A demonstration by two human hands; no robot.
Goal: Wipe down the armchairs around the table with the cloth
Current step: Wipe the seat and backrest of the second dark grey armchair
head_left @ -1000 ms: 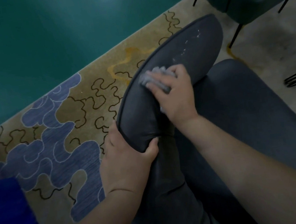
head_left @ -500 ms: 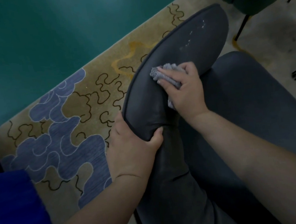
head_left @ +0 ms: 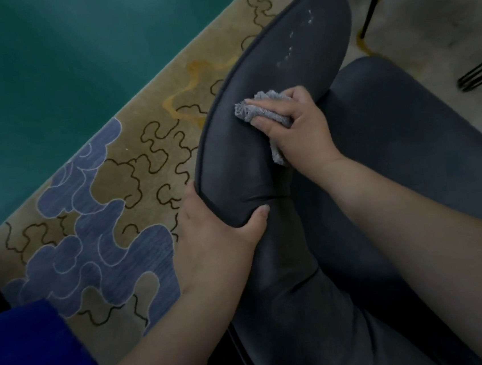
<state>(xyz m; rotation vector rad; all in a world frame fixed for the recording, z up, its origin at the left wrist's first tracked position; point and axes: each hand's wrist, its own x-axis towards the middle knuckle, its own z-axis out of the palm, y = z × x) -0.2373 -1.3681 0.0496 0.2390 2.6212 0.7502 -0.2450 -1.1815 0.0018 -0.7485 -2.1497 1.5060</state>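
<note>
At frame centre: the right hand point(head_left: 299, 128) pinched the grey cloth point(head_left: 259, 110) in curled fingers against the armchair point(head_left: 261, 156) backrest.
Change: cloth sat slightly lower than a second before — white specks point(head_left: 294, 46) above remained unwiped.
Left hand point(head_left: 219, 238): fingers wrapped round the backrest's edge — bracing it.
Meaning: wiping had to travel upward.

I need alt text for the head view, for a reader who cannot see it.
A right hand presses a grey cloth on a dark armchair's armrest, while the left hand grips the armrest's near end. White specks remain further along it; a patterned rug lies beside the chair.
</note>
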